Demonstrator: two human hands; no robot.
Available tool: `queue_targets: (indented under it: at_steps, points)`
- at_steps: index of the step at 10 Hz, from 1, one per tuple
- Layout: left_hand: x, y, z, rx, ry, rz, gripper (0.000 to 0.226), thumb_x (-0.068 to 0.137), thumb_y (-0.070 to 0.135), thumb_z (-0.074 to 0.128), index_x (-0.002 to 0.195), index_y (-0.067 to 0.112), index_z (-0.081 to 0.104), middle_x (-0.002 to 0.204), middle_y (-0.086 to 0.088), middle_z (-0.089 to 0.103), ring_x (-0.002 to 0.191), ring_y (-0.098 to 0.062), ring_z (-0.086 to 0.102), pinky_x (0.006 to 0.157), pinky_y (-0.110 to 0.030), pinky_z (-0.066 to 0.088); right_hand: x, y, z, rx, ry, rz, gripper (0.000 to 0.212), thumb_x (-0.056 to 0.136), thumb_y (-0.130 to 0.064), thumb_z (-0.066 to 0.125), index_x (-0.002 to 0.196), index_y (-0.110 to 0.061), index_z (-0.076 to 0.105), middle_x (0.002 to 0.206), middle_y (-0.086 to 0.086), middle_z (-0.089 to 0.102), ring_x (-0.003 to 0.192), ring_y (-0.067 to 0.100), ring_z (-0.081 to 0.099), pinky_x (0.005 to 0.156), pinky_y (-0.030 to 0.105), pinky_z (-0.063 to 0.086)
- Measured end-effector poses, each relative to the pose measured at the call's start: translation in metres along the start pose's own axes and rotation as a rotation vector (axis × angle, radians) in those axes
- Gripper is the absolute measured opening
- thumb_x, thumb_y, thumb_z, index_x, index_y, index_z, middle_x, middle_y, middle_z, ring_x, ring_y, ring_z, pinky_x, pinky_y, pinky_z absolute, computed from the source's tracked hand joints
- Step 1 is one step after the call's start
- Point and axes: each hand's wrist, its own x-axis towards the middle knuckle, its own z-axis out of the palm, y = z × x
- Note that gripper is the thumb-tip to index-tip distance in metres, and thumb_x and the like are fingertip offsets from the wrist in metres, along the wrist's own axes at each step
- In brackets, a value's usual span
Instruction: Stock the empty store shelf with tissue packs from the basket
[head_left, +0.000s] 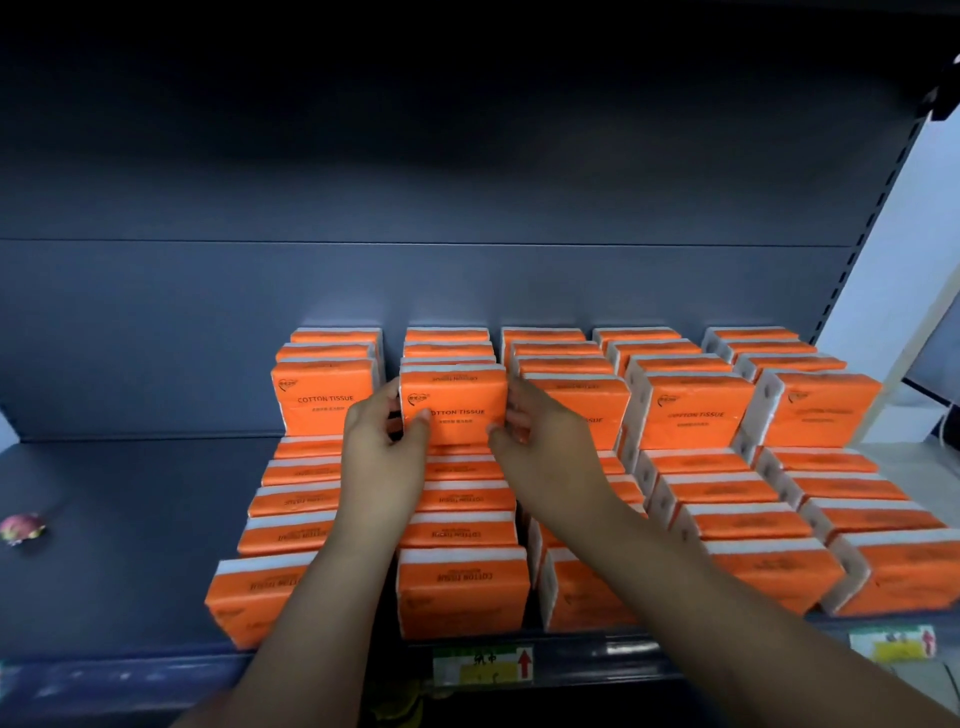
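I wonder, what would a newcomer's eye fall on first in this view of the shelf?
The rows of orange tissue packs filling the middle and right of the dark shelf. At centre, the left hand and right hand grip one upright pack; a small pink object lies far left.

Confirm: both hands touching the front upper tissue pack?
Touching. Head view: left hand pinches the tissue pack at its left edge, thumb on front; right hand curls fingers round its right edge.
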Motion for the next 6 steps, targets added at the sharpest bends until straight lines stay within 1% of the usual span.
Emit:
queue_targets:
  at_steps: [1,2,3,4,5,6]
  points:
    - [-0.001,0.003,0.001,-0.042,-0.024,-0.056,0.041,0.09,0.043,0.061,0.131,0.042,0.065,0.129,0.008,0.067,0.125,-0.014,0.061,0.108,-0.046,0.05,0.001,0.004,0.002,0.002,-0.009,0.043,0.043,0.095,-0.012,0.06,0.136,-0.026,0.06,0.117,-0.013,0.071,0.108,0.004,0.064,0.093,0.024,0.053]
    - [-0.004,0.007,0.003,-0.123,0.01,-0.12,0.033,0.099,0.019,0.065,0.13,0.03,0.064,0.122,0.009,0.068,0.116,-0.008,0.062,0.106,-0.042,0.051,0.001,0.007,0.006,0.004,-0.006,0.072,0.042,0.094,-0.011,0.06,0.132,-0.028,0.062,0.112,-0.011,0.073,0.104,0.009,0.068,0.093,0.032,0.057]
    - [-0.006,0.008,0.005,-0.158,0.045,-0.156,0.031,0.099,0.012,0.064,0.127,0.025,0.061,0.117,0.011,0.068,0.112,-0.004,0.063,0.106,-0.039,0.05,0.0,0.007,0.008,-0.004,-0.014,0.067,0.045,0.091,-0.011,0.06,0.131,-0.031,0.061,0.107,-0.008,0.073,0.099,0.015,0.069,0.089,0.037,0.058]
    - [-0.008,0.006,0.004,-0.146,0.061,-0.169,0.029,0.099,0.012,0.063,0.124,0.026,0.062,0.116,0.011,0.069,0.111,-0.005,0.063,0.106,-0.037,0.05,-0.001,0.01,0.008,-0.002,-0.036,0.078,0.037,0.092,-0.014,0.059,0.125,-0.03,0.062,0.105,-0.008,0.073,0.098,0.016,0.069,0.087,0.037,0.059]
    - [-0.01,0.009,0.001,-0.111,0.051,-0.171,0.032,0.1,0.012,0.062,0.13,0.024,0.061,0.119,0.014,0.067,0.113,-0.003,0.062,0.106,-0.033,0.048,-0.001,0.006,0.007,-0.052,-0.057,0.148,0.01,0.093,-0.02,0.058,0.1,-0.021,0.065,0.09,-0.002,0.072,0.084,0.014,0.069,0.079,0.04,0.059]
    - [-0.02,0.006,-0.005,-0.087,0.107,-0.153,0.035,0.101,0.014,0.062,0.135,0.022,0.061,0.12,0.018,0.065,0.116,-0.002,0.06,0.108,-0.032,0.046,-0.015,0.001,-0.009,-0.183,0.09,0.2,0.02,0.094,-0.023,0.058,0.079,-0.01,0.062,0.071,0.0,0.067,0.069,0.016,0.062,0.065,0.032,0.048]
